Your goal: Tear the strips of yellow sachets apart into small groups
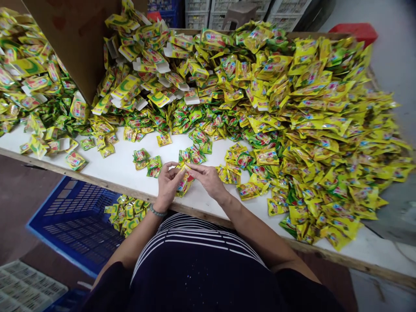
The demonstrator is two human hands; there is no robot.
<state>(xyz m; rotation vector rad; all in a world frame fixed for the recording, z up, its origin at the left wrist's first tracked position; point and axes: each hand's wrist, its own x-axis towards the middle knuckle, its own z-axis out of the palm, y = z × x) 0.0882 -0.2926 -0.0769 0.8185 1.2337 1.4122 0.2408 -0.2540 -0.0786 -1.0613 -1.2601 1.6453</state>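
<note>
Near the table's front edge, my left hand [168,185] and my right hand [208,178] meet over a small yellow carton [184,187] with red and green print. The fingers of both hands pinch its far end, where the fingertips partly cover it. Just beyond the fingertips lie green candy packets [194,153]. Left of my hands are two more green clusters, one a watermelon-printed packet [154,166]. Yellow packets [230,172] rest to the right of my right hand.
A large heap of yellow packets [312,112] covers the table's right side. Open-ended cartons [126,86] pile up at the back left beside a brown cardboard panel [69,43]. Below the wooden table edge [97,182], a blue crate [74,221] holds filled cartons [130,214].
</note>
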